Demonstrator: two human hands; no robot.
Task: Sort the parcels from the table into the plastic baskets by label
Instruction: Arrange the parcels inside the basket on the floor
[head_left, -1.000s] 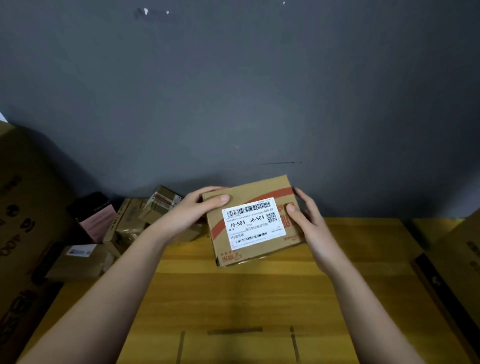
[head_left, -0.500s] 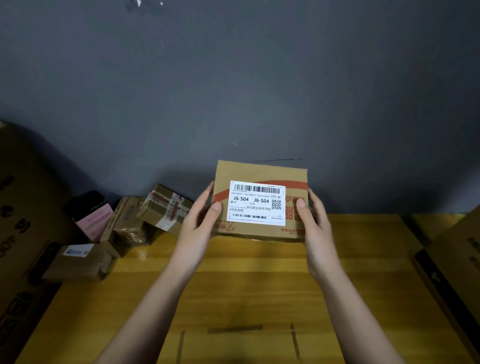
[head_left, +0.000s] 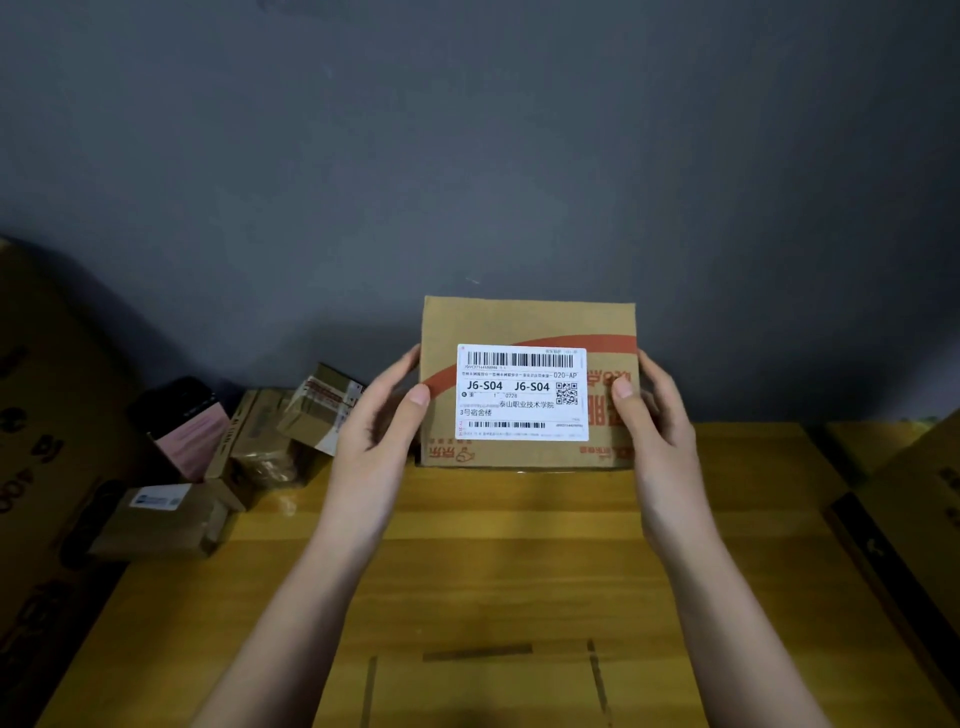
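A brown cardboard parcel (head_left: 524, 322) with a red stripe is held upright above the wooden table (head_left: 467, 571), its white label (head_left: 522, 392) reading J6-S04 facing me. My left hand (head_left: 384, 431) grips its left edge, thumb on the front. My right hand (head_left: 654, 421) grips the right edge the same way. Several more parcels lie at the table's back left: a taped brown box (head_left: 324, 408), another brown box (head_left: 260, 441), a pink and black package (head_left: 189, 434) and a small labelled box (head_left: 161, 519). No plastic basket is in view.
A large printed cardboard carton (head_left: 36, 467) stands at the far left. Another carton (head_left: 914, 519) sits at the right edge of the table. A dark grey wall (head_left: 467, 156) rises right behind the table. Tape marks (head_left: 478, 652) lie on the near tabletop.
Both hands have lifted the parcel off the table and tipped it from tilted to upright, so the label now faces me squarely. The other parcels have not moved.
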